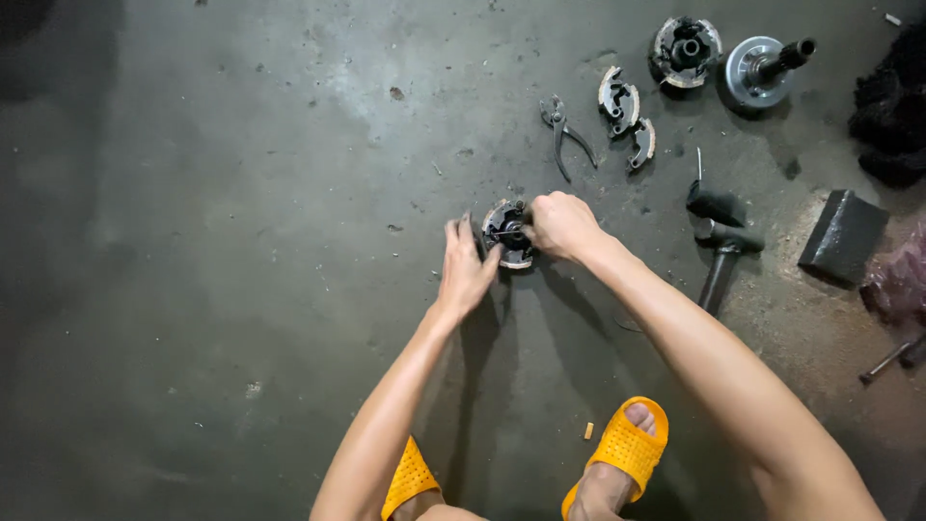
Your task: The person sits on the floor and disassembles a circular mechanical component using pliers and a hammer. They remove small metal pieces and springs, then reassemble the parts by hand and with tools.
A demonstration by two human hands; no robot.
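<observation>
Head view: a round clutch part [507, 234] is seen on the stained concrete floor [241, 241], worked on by a squatting person in yellow slippers [628, 447]. The left hand [466, 269] is laid against the part's near left edge, fingers spread and half open, apparently steadying it rather than gripping it. The right hand [561, 225] is closed at the part's right side, with what looks like a thin tool or pin pressed toward its centre; exactly what is pinched cannot be told.

Further up the floor, pliers [565, 130] lie with handles apart, and two loose clutch shoes [626, 114] are set just beside them. A second clutch assembly [686, 48] and a pulley with a shaft [764, 66] are placed at the top right. A hammer [721, 253] and a dark block [843, 235] lie to the right, well apart from the hands.

The part is braced only by the left fingertips, so it could be judged liable to slide or tip on the floor if pushed sideways. A spring under tension might be let fly, and the left fingers, held close to the centre, could be nicked should the right hand slip. Small pieces could be lost against the dark, gritty floor.
</observation>
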